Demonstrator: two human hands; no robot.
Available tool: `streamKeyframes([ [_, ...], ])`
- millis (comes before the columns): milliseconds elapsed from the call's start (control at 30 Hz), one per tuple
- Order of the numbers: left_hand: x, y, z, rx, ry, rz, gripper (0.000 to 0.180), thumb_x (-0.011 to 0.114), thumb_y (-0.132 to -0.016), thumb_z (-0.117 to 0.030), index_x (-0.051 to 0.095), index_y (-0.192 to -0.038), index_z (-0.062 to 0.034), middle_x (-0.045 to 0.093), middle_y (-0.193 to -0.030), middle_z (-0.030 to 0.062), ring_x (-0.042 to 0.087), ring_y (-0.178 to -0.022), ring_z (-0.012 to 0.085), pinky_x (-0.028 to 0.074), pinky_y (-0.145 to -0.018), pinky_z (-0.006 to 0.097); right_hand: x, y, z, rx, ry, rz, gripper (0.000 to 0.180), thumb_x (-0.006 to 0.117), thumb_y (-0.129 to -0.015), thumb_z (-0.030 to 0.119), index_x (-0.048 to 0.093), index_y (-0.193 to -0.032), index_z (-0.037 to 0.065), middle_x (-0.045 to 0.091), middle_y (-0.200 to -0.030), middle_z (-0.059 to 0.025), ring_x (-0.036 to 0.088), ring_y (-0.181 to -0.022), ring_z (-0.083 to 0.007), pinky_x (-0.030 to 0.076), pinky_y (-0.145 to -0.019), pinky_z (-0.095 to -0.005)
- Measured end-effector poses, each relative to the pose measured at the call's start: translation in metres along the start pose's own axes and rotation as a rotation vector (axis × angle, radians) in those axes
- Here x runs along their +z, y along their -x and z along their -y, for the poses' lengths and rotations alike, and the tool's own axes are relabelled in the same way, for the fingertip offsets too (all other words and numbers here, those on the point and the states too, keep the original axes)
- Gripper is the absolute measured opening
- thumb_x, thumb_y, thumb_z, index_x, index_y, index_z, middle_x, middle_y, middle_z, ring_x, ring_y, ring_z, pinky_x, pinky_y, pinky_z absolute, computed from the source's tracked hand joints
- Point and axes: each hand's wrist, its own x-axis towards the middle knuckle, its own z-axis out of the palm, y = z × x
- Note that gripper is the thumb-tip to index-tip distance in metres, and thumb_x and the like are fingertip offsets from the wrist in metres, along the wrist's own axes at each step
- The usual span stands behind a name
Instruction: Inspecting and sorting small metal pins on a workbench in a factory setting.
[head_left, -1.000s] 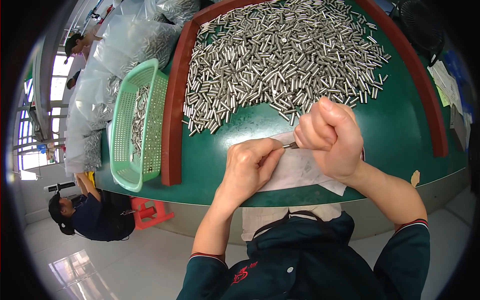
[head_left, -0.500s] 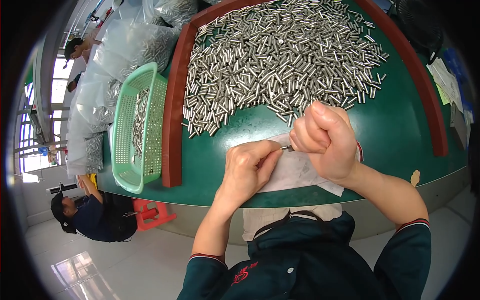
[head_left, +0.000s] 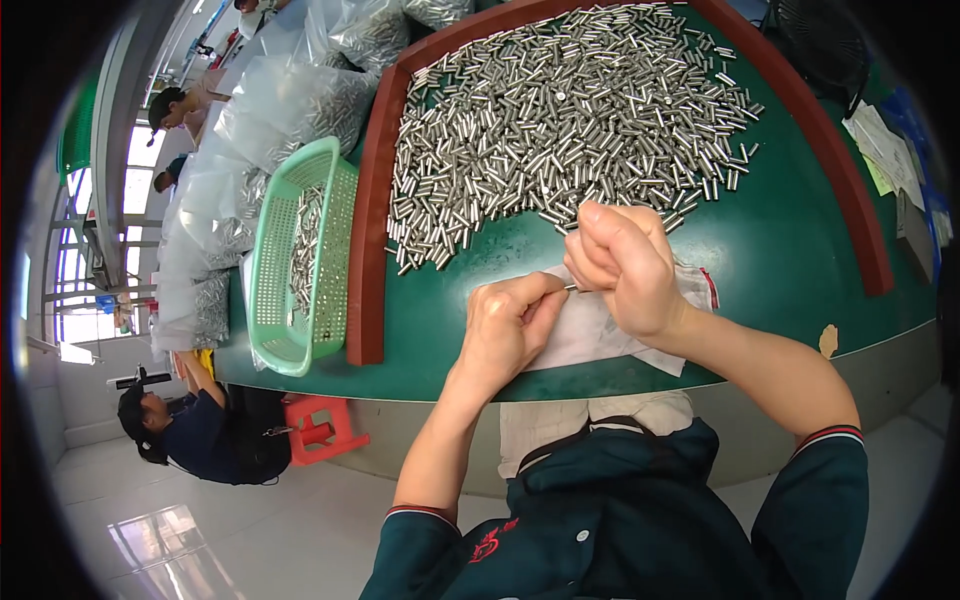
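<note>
A small silvery metal pin (head_left: pixel 571 288) shows between my two hands, above a pale cloth (head_left: pixel 582 338) on the green table. My left hand (head_left: pixel 505 325) pinches it between thumb and fingertips. Against its other end, my right hand (head_left: pixel 632 280) is closed in a fist with the thumb uppermost; whatever the fist grips is hidden by the fingers. Just beyond both hands spreads a large heap of short metal pins (head_left: pixel 560 120), lying loose in all directions.
Dark red rails (head_left: pixel 368 220) border the green tabletop (head_left: pixel 480 258). Outside the left rail are a light green basket (head_left: pixel 262 330) of metal pins and bulging clear bags (head_left: pixel 300 105). Papers (head_left: pixel 885 160) lie at right. A person (head_left: pixel 205 435) sits left near a red stool (head_left: pixel 325 430).
My view has shifted slightly, so the table and basket sit further right. Both hands keep their hold, and less of the piece between them shows.
</note>
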Motion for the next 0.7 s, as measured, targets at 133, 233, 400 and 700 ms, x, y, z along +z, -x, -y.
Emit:
streamKeyframes([
  [133, 0.004, 0.001, -0.001, -0.033, -0.015, -0.01, 0.004, 0.061, -0.07, 0.0, 0.06, -0.075, 0.001, 0.05, -0.051, 0.0061, 0.041, -0.043, 0.0096, 0.034, -0.042, 0.023, -0.006, 0.002, 0.002, -0.005, -0.086, 0.009, 0.039, 0.039, -0.086, 0.017, 0.026, -0.049, 0.009, 0.025, -0.045, 0.0045, 0.021, -0.041, -0.0041, 0.016, -0.039, -0.0227],
  [233, 0.005, 0.003, -0.003, -0.038, 0.005, -0.073, 0.004, 0.062, -0.068, -0.002, 0.059, -0.071, -0.0019, 0.049, -0.052, 0.0107, 0.045, -0.042, 0.0181, 0.037, -0.043, 0.028, -0.003, 0.003, 0.012, -0.071, 0.041, -0.014, 0.042, 0.036, -0.086, 0.021, 0.024, -0.047, 0.012, 0.025, -0.039, 0.0023, 0.018, -0.038, -0.0079, 0.017, -0.039, -0.0243],
  [400, 0.002, 0.009, 0.001, -0.203, 0.274, -0.15, 0.004, 0.062, -0.073, -0.004, 0.059, -0.072, -0.0012, 0.052, -0.055, 0.0012, 0.043, -0.046, 0.0092, 0.036, -0.043, 0.023, -0.005, 0.004, 0.01, -0.037, 0.039, -0.022, 0.042, 0.038, -0.087, 0.02, 0.025, -0.048, 0.011, 0.025, -0.042, 0.0036, 0.019, -0.039, -0.0059, 0.017, -0.039, -0.0237],
  [700, -0.021, 0.007, 0.014, -0.469, 1.598, -0.09, 0.007, 0.051, -0.082, -0.006, 0.05, -0.088, -0.0041, 0.052, -0.08, 0.0083, 0.034, -0.055, 0.0054, 0.031, -0.048, 0.017, -0.009, 0.003, 0.006, -0.02, -0.003, -0.001, 0.042, 0.038, -0.087, 0.02, 0.024, -0.049, 0.012, 0.025, -0.041, 0.0038, 0.018, -0.038, -0.0054, 0.017, -0.038, -0.0229],
])
